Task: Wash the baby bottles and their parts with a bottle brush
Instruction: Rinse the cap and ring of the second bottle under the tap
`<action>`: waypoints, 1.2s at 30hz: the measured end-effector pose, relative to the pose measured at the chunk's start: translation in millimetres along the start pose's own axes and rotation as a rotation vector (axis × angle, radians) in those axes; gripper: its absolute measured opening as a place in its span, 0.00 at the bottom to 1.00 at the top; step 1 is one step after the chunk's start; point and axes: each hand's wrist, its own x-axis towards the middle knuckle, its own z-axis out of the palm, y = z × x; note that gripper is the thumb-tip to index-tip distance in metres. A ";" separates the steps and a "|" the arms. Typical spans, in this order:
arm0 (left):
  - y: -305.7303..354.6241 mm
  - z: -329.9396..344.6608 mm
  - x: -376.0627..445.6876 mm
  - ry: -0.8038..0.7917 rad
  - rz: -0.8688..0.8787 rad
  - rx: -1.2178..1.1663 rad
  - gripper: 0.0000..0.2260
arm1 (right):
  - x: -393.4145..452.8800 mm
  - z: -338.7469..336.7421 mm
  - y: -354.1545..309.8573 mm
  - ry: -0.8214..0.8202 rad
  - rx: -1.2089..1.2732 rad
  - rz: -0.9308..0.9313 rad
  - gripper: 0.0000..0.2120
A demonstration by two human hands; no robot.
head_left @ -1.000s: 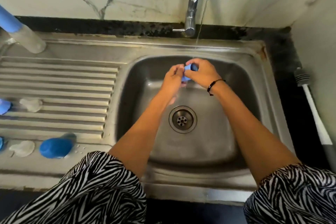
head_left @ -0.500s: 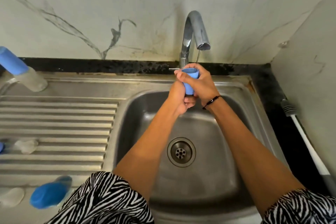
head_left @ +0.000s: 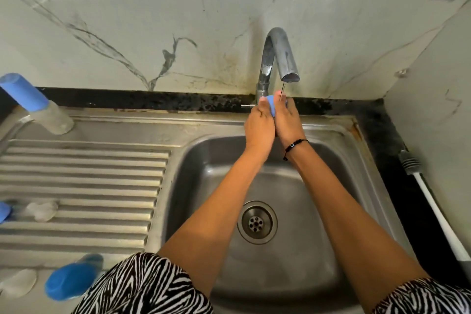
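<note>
Both my hands are raised to the back of the sink under the tap (head_left: pixel 280 58), where a thin stream of water falls. Between them sits a small blue bottle part (head_left: pixel 271 105), mostly hidden. My left hand (head_left: pixel 258 125) and my right hand (head_left: pixel 288 120) both grip it, pressed together. A bottle with a blue cap (head_left: pixel 33 103) stands at the far left of the drainboard. A blue cap (head_left: pixel 71 279) and clear teats (head_left: pixel 42 210) (head_left: pixel 17 285) lie on the drainboard. The bottle brush (head_left: pixel 433 209) lies on the dark counter at the right.
The steel sink basin (head_left: pixel 198 186) with its drain (head_left: pixel 257 222) lies below my arms. The ribbed drainboard (head_left: pixel 84 181) fills the left. A marble wall rises behind, and a side wall closes off the right. Another blue part (head_left: pixel 3 211) shows at the left edge.
My hands have lifted the blue part from low in the basin up to the tap's spout. The camera has tilted up, so the wall and tap now show more.
</note>
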 end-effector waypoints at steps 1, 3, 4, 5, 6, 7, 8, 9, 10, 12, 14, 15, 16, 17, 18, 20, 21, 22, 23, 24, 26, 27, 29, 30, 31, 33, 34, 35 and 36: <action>2.9 -1.1 6.1 0.002 -0.105 -0.104 0.21 | -1.3 -1.0 2.0 0.007 -0.032 -0.067 0.16; 12.6 -14.0 14.8 -0.074 -0.364 -0.355 0.20 | -4.5 -4.7 6.5 -0.030 -0.102 -0.210 0.09; 14.9 -21.4 18.8 -0.132 -0.445 -0.439 0.20 | -5.2 -6.4 9.1 -0.067 -0.115 -0.241 0.09; 15.2 -26.0 22.2 -0.165 -0.480 -0.466 0.20 | -6.1 -6.7 10.2 -0.095 -0.094 -0.245 0.11; 16.7 -27.6 22.1 -0.173 -0.482 -0.442 0.20 | -6.1 -6.8 9.7 -0.097 -0.040 -0.212 0.11; 17.2 -25.7 21.4 -0.164 -0.456 -0.393 0.20 | -6.1 -5.9 7.3 -0.080 0.040 -0.159 0.10; 18.7 -22.0 17.3 -0.129 -0.407 -0.335 0.19 | -5.8 -4.5 4.7 -0.050 0.122 -0.104 0.09; 17.1 -16.9 13.7 -0.081 -0.346 -0.293 0.18 | -4.2 -3.0 3.3 -0.018 0.179 -0.057 0.08; 12.4 -11.3 11.4 -0.024 -0.268 -0.255 0.17 | -2.7 -1.1 1.9 0.002 0.194 -0.035 0.09; 2.0 -6.0 6.7 0.067 -0.131 -0.183 0.13 | -0.3 0.6 2.6 0.003 0.166 -0.035 0.13; -1.9 -6.3 3.8 0.058 -0.131 -0.179 0.12 | -2.2 -0.4 1.9 -0.011 0.146 -0.038 0.13; -1.9 -6.6 3.0 0.017 -0.152 -0.200 0.13 | -4.2 -1.6 1.7 -0.023 0.136 -0.029 0.12; 1.6 -7.2 0.1 -0.031 -0.173 -0.227 0.14 | -6.1 -3.0 1.0 -0.037 0.134 -0.002 0.11; 4.2 -7.2 -1.9 -0.076 -0.193 -0.250 0.16 | -7.4 -4.4 -0.2 -0.055 0.157 0.041 0.12; 6.1 -7.9 -3.5 -0.107 -0.216 -0.285 0.17 | -8.0 -5.8 -2.0 -0.074 0.201 0.088 0.13; 4.9 -12.6 -1.6 -0.170 -0.277 -0.402 0.18 | -4.9 -10.8 -6.0 -0.136 0.240 0.101 0.12; 2.5 -17.7 0.5 -0.252 -0.313 -0.479 0.19 | -2.9 -13.1 -8.6 -0.183 0.197 0.070 0.12; 0.6 -22.9 2.0 -0.355 -0.352 -0.557 0.20 | -1.9 -14.9 -11.4 -0.231 0.134 0.038 0.13; -2.1 -28.3 3.1 -0.433 -0.385 -0.598 0.21 | -1.2 -15.6 -12.8 -0.254 0.067 0.015 0.15; -3.7 -31.8 3.6 -0.453 -0.404 -0.578 0.22 | -0.9 -15.3 -13.1 -0.242 0.019 0.007 0.16; -6.1 -28.9 3.9 -0.324 -0.360 -0.408 0.22 | 0.4 -12.0 -12.0 -0.130 -0.049 -0.012 0.14; -6.2 -24.2 2.5 -0.222 -0.288 -0.317 0.22 | 1.5 -10.2 -10.5 -0.051 -0.119 -0.028 0.14; -7.6 -14.7 -1.1 -0.097 -0.128 -0.205 0.19 | 1.8 -5.2 -7.3 0.065 -0.272 -0.068 0.18; -8.7 -11.2 -3.1 -0.066 -0.096 -0.197 0.17 | 0.6 -2.1 -6.5 0.088 -0.273 -0.079 0.18; -8.7 -9.8 -5.1 -0.045 -0.101 -0.216 0.15 | -1.3 0.7 -6.9 0.091 -0.233 -0.076 0.17; -8.8 -11.9 -3.5 -0.054 -0.176 -0.252 0.17 | -4.3 2.7 -8.7 0.077 -0.094 -0.039 0.15; -8.5 -15.0 -1.4 -0.093 -0.238 -0.255 0.19 | -6.1 1.7 -9.4 0.061 -0.017 -0.023 0.14; -8.6 -18.9 0.7 -0.153 -0.304 -0.272 0.20 | -7.1 -0.3 -9.0 0.038 0.042 -0.015 0.12; -9.3 -23.2 2.2 -0.230 -0.382 -0.313 0.20 | -8.3 -2.6 -8.3 0.001 0.070 -0.014 0.11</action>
